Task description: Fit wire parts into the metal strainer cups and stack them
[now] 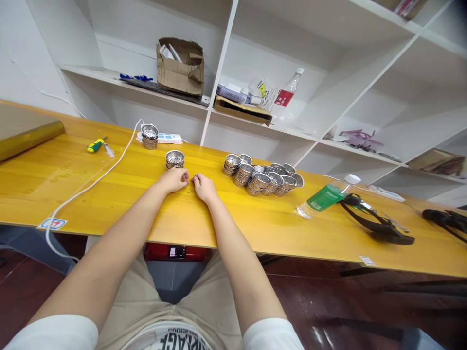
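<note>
My left hand (172, 181) and my right hand (205, 188) are close together over the table, fingertips pinched and facing each other. Between them shows a thin dark wire-like strand (191, 182), too small to make out well; both pinches meet it. Just behind my left hand stands a short stack of perforated metal strainer cups (175, 158), its lower part partly hidden by the hand. Another small stack of these cups (150, 136) sits farther back to the left. Right of my hands, several more stacked strainer cups (261, 181) form a cluster.
On the yellow wooden table (182, 223) lie a white power strip (170, 139), a white cable (98, 181), and a green-yellow screwdriver (96, 145). Rightward are a tilted green-labelled bottle (326, 197) and a black headset (379, 223). White shelves (222, 58) rise behind, holding a cardboard box (182, 73).
</note>
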Available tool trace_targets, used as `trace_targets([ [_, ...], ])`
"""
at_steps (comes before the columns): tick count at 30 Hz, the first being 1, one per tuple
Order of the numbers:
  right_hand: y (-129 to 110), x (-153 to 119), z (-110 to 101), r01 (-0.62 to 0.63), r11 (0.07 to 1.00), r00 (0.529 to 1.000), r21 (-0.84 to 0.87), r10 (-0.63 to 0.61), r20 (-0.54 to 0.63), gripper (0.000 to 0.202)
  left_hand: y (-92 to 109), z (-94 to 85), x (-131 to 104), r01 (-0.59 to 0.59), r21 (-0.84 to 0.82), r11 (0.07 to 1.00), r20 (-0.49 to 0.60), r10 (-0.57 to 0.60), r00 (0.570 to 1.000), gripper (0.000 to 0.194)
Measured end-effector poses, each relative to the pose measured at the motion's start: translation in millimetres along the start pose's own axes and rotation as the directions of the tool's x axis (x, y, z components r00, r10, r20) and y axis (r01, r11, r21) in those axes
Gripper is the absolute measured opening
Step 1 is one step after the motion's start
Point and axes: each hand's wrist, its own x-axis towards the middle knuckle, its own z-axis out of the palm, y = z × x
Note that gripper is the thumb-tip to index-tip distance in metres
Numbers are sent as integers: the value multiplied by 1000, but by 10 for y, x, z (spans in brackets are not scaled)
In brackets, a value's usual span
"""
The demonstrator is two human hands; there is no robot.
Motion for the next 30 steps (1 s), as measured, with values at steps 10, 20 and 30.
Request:
trace_targets([
  [10, 33, 16, 4, -21, 999, 998, -42, 18, -67, 28, 43, 31, -15, 5, 40, 999, 19, -6, 1000, 20],
  [20, 31, 11, -26, -45, 998, 995, -34, 42, -94, 29, 74, 124, -9, -110, 24, 994, -25, 110, 994, 23],
  [30, 73, 4, -54, -70, 991, 991, -116, 57, -117, 30, 126, 66, -23, -228, -15, 973, -287, 215, 934, 23],
])
